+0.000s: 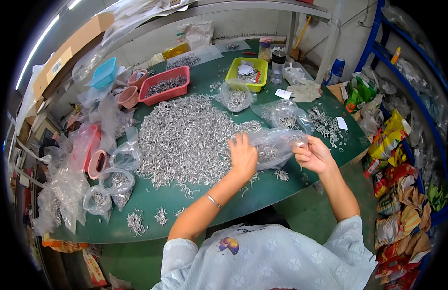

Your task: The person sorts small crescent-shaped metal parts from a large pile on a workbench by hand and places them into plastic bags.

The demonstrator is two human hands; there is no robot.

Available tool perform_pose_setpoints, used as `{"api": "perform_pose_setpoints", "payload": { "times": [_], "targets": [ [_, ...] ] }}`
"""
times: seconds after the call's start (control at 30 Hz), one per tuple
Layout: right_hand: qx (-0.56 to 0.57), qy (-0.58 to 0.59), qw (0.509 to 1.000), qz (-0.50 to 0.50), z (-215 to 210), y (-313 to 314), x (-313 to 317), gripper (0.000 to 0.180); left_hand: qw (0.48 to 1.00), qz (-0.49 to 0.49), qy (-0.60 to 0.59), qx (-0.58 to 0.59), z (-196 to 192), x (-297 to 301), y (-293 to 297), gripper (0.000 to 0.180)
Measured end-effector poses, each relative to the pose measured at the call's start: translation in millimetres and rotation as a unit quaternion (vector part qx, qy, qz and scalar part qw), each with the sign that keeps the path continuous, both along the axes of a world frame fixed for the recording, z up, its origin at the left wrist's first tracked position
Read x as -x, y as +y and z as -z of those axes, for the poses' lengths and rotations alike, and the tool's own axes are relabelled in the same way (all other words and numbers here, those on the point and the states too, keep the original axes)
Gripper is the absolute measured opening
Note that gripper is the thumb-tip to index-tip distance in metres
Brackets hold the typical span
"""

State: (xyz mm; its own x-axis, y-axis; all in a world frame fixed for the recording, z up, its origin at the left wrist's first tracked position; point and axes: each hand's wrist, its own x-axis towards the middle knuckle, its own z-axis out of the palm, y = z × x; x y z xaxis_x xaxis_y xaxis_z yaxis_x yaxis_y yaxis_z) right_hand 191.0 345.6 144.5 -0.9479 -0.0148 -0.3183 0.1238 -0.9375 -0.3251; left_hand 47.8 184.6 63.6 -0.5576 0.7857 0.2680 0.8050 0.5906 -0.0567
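A large heap of small curved silvery metal pieces (185, 137) covers the middle of the green table. My left hand (244, 154) rests at the heap's right edge, beside a clear plastic bag (272, 151). Its fingers are slightly apart and reach onto the pieces; the thumb is hidden. The bag lies on its side with similar pieces inside. On its right, my right hand (313, 153) is closed, pinching the bag's plastic between thumb and fingers. A few loose pieces (281, 175) lie just below the bag.
Beyond the heap stand a pink basket (165, 86) of metal parts and a yellow-green basket (253, 65). More filled bags (236, 96) sit nearby. A white glove (305, 93) and a dark-lidded bottle (278, 66) are at the back right. Blue shelving (417, 92) borders the right.
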Motion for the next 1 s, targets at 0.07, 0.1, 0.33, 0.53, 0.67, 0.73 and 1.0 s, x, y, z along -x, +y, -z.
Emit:
{"api": "perform_pose_setpoints", "payload": {
  "times": [0.07,0.1,0.33,0.53,0.67,0.73,1.0],
  "targets": [
    [-0.004,0.004,1.000,-0.001,-1,0,0,0.023,0.998,0.009,-0.059,0.009,-4,2,-1,0.019],
    [0.005,0.022,1.000,-0.010,2,1,0,0.023,0.999,0.002,-0.050,-0.018,-3,2,-1,0.019],
    [0.073,0.086,0.994,0.014,11,6,3,0.024,0.977,-0.003,-0.116,-0.178,5,6,1,0.019],
    [0.045,0.100,0.993,0.034,9,11,4,0.035,0.930,0.051,-0.185,-0.312,2,18,-4,0.009],
    [0.034,0.047,0.997,0.046,6,15,6,0.022,0.924,0.069,-0.198,-0.319,-22,11,-9,0.007],
    [0.024,0.021,0.998,0.056,6,19,5,0.018,0.931,0.101,-0.150,-0.317,-35,5,-10,0.007],
    [-0.276,-0.009,0.960,0.038,-8,19,-2,0.025,0.905,0.093,-0.185,-0.372,-65,9,-12,0.008]
  ]
}}
